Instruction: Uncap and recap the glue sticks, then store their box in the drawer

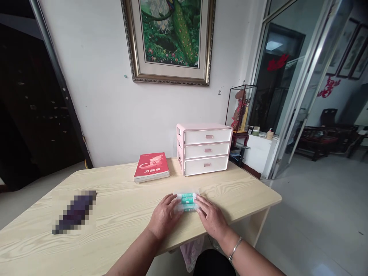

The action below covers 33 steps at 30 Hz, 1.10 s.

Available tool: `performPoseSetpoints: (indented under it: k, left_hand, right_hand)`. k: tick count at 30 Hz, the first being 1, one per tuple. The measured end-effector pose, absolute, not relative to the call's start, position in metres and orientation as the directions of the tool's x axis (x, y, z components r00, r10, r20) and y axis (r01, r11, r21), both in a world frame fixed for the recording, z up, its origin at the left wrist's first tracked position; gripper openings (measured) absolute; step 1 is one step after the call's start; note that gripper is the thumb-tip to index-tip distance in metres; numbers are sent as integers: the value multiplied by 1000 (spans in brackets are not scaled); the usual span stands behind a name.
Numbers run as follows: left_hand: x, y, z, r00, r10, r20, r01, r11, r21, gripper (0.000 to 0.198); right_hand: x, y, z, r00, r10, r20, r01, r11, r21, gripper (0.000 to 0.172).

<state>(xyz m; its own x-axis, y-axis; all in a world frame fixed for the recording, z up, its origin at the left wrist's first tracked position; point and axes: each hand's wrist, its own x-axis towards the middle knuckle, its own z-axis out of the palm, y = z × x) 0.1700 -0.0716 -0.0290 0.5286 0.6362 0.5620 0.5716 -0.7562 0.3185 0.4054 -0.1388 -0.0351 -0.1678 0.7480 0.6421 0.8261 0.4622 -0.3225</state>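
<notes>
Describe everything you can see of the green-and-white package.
The package shows green printed bands, whitish areas and clear, plastic-looking edges; the print is too small to read. It lies flat on the pale table, near the front edge. The left hand touches its left end, the right hand its right end, hiding parts of both. Whether it is sealed is unclear.

In front of the pink drawer unit [207, 144], the left hand [164, 214] and right hand [213, 217] touch a green-and-white package [188, 202]. A red book [152, 165] lies left of the unit.
</notes>
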Motion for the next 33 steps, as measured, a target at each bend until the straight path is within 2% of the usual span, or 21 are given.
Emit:
performPoseSetpoints:
  k: [3,6,9,12,14,16,20,25,29,33]
  left_hand:
    - [168,-68,-31,526,668,527,563,-737,373,51]
    - [168,-60,-28,545,720,429,565,-694,446,70]
    - [172,-52,-18,574,735,361,558,-673,484,80]
    - [179,-47,-6,592,747,303,558,-651,515,84]
    - [185,-46,-1,608,746,271,554,-643,529,85]
    - [190,-47,-1,613,737,285,540,-654,530,84]
    - [193,-48,-12,561,755,339,515,-639,571,82]
    - [189,-49,-24,519,791,325,503,-590,632,79]
    - [190,-49,-26,495,796,349,522,-593,613,80]
    - [192,-48,-26,489,793,364,555,-605,571,84]
  right_hand:
    - [408,-137,-37,-102,740,665,795,463,-392,38]
    - [415,-123,-41,115,788,605,684,379,-623,30]
    - [426,-99,-38,327,843,427,440,264,-858,38]
    - [438,-73,-29,451,861,236,153,186,-971,47]
    - [446,-56,-22,489,861,143,6,161,-987,51]
    - [453,-37,-18,502,859,106,-61,157,-986,53]
    - [465,2,-14,494,867,66,-112,139,-984,52]
    - [474,48,-5,481,876,-1,-185,101,-978,48]
    - [477,72,3,506,861,-56,-252,86,-964,45]
    - [478,86,6,558,810,-182,-374,49,-926,40]
